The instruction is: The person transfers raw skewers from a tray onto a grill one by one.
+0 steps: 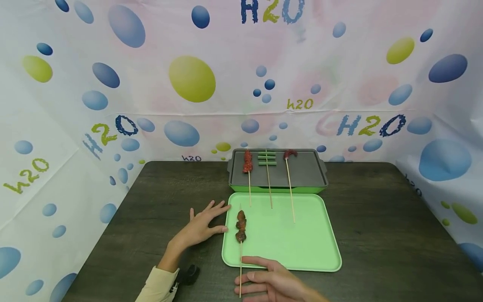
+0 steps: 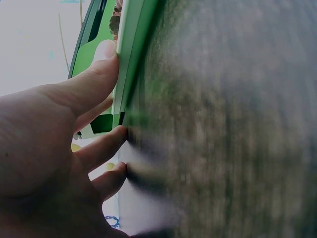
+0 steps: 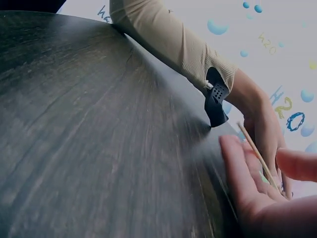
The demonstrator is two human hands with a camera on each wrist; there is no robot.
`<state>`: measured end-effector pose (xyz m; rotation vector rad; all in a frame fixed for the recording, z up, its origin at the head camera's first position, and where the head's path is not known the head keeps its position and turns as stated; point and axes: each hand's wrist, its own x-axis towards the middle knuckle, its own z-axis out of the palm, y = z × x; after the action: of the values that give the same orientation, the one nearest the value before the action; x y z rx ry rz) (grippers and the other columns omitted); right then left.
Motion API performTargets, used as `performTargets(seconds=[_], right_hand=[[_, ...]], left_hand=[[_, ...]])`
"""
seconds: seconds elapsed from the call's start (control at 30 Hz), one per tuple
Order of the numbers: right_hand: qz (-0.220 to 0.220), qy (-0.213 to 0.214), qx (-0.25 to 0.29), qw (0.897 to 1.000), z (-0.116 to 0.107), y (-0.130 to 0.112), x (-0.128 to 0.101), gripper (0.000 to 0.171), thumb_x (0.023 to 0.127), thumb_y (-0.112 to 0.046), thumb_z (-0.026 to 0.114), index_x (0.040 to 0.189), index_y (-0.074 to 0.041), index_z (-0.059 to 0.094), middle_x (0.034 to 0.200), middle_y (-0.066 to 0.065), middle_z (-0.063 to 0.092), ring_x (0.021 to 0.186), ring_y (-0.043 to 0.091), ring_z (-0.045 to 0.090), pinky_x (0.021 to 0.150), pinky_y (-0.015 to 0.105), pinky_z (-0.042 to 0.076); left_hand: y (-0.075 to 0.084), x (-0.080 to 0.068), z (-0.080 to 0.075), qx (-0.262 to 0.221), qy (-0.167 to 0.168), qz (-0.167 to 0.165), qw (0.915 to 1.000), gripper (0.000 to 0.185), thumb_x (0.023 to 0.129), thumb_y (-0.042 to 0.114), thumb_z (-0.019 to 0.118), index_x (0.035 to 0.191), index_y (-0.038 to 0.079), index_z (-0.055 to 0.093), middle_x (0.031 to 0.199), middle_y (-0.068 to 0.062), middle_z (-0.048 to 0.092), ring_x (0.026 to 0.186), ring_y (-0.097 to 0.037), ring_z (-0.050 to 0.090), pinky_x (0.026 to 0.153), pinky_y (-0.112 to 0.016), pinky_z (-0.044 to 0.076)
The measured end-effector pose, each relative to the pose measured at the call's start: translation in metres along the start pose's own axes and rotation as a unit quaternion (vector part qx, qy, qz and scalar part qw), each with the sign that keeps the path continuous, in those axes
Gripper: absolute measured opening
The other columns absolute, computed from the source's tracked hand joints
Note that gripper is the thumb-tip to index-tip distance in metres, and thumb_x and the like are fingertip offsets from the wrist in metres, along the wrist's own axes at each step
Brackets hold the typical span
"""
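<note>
A skewer of dark meat pieces (image 1: 240, 226) lies along the left side of the light green tray (image 1: 302, 247). Its stick (image 1: 240, 277) reaches past the tray's front edge. My right hand (image 1: 264, 277) lies flat on the table there, fingers straight, with the fingertips beside the stick. In the right wrist view the stick (image 3: 255, 154) runs past those fingers (image 3: 237, 173). My left hand (image 1: 205, 222) rests flat on the table with its fingers spread. Its thumb (image 2: 105, 57) presses the tray's left rim (image 2: 130, 54).
Behind the tray stands a dark grill pan (image 1: 305, 172) on a green base. It holds a red meat skewer (image 1: 247, 161), a green vegetable skewer (image 1: 266, 158) and a skewer with one red piece (image 1: 289, 154). Bubble-print sheets wall in the dark wooden table (image 1: 377, 218).
</note>
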<state>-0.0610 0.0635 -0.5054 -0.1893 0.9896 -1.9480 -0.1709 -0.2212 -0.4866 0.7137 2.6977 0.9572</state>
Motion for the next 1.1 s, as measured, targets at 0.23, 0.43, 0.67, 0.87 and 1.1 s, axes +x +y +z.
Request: performTargets(seconds=[0.23, 0.43, 0.67, 0.87, 1.1], right_hand=[[-0.041, 0.106, -0.031, 0.993, 0.006, 0.004, -0.001, 0.054, 0.102, -0.011, 0.065, 0.151, 0.004, 0.046, 0.112, 0.015, 0.074, 0.103, 0.026, 0.074, 0.089, 0.041, 0.059], [-0.045, 0.147, -0.048, 0.987, 0.007, 0.005, -0.006, 0.049, 0.099, -0.009, 0.067, 0.145, 0.005, 0.054, 0.103, 0.011, 0.076, 0.095, 0.022, 0.075, 0.083, 0.037, 0.061], [-0.051, 0.158, -0.053, 0.985, 0.002, 0.0, -0.023, 0.049, 0.102, -0.012, 0.064, 0.147, 0.004, 0.053, 0.102, 0.007, 0.077, 0.094, 0.018, 0.075, 0.082, 0.036, 0.061], [-0.075, 0.142, -0.063, 0.985, -0.003, -0.011, -0.039, 0.049, 0.1, -0.009, 0.066, 0.146, 0.004, 0.052, 0.1, 0.004, 0.076, 0.094, 0.018, 0.074, 0.082, 0.036, 0.061], [-0.111, 0.109, -0.081, 0.984, -0.004, -0.018, -0.05, 0.044, 0.1, -0.004, 0.064, 0.143, -0.001, 0.056, 0.1, 0.004, 0.074, 0.095, 0.02, 0.073, 0.082, 0.038, 0.061]], left_hand=[[-0.001, 0.0, 0.001, -0.001, -0.001, 0.001, 1.0, 0.07, 0.097, 0.038, 0.07, 0.158, 0.017, 0.044, 0.165, -0.014, 0.031, 0.154, -0.044, 0.013, 0.101, -0.086, -0.012], [0.001, 0.0, -0.001, -0.001, 0.001, 0.0, 1.0, 0.07, 0.096, 0.038, 0.071, 0.158, 0.016, 0.045, 0.165, -0.015, 0.031, 0.154, -0.045, 0.014, 0.101, -0.086, -0.011], [0.002, 0.001, -0.001, 0.002, 0.0, 0.002, 1.0, 0.07, 0.097, 0.037, 0.071, 0.158, 0.016, 0.045, 0.165, -0.015, 0.031, 0.154, -0.045, 0.014, 0.101, -0.087, -0.011], [0.003, 0.001, -0.001, 0.006, 0.001, -0.002, 1.0, 0.07, 0.096, 0.037, 0.071, 0.158, 0.016, 0.045, 0.165, -0.016, 0.032, 0.154, -0.045, 0.014, 0.1, -0.087, -0.011], [0.002, 0.0, 0.001, 0.011, 0.003, -0.004, 0.9999, 0.071, 0.096, 0.037, 0.072, 0.158, 0.018, 0.045, 0.165, -0.014, 0.032, 0.154, -0.044, 0.015, 0.101, -0.087, -0.009]])
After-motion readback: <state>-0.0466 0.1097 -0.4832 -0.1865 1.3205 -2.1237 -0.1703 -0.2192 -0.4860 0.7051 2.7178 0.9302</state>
